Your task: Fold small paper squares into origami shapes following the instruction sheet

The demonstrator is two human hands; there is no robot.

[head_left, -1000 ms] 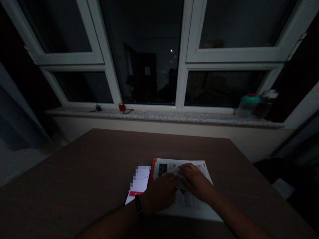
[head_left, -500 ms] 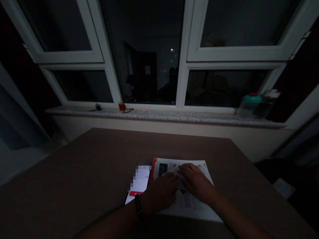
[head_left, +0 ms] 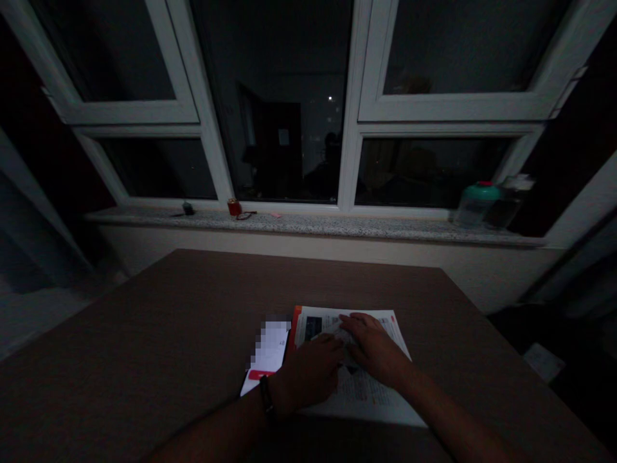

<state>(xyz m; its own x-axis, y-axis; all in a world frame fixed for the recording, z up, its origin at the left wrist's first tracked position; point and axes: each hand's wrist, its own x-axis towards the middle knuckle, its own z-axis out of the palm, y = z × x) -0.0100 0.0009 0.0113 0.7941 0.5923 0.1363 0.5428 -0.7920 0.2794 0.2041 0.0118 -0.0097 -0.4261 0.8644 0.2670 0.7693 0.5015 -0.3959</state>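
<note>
A printed booklet (head_left: 376,402) with an orange left edge lies flat on the brown table (head_left: 144,334). Over its middle, both hands meet at a small piece of pale, printed-looking paper (head_left: 344,334). My left hand (head_left: 315,370), with a dark band on the wrist, has its fingers bent together at the paper's lower side; their tips are hard to see. My right hand (head_left: 373,344) lies across the paper's right side with its fingers closed on it. Beside the booklet on the left is a lit phone (head_left: 270,350), partly behind my left wrist.
Beyond the table runs a speckled stone sill (head_left: 308,225) below a dark window. On it stand a small red jar (head_left: 234,207), glasses (head_left: 247,215), a dark little bottle (head_left: 187,208) and a jug with a green lid (head_left: 477,204).
The view has shifted slightly. The fingers of my right hand have moved a little leftward over the small paper; my left hand stays almost where it was.
</note>
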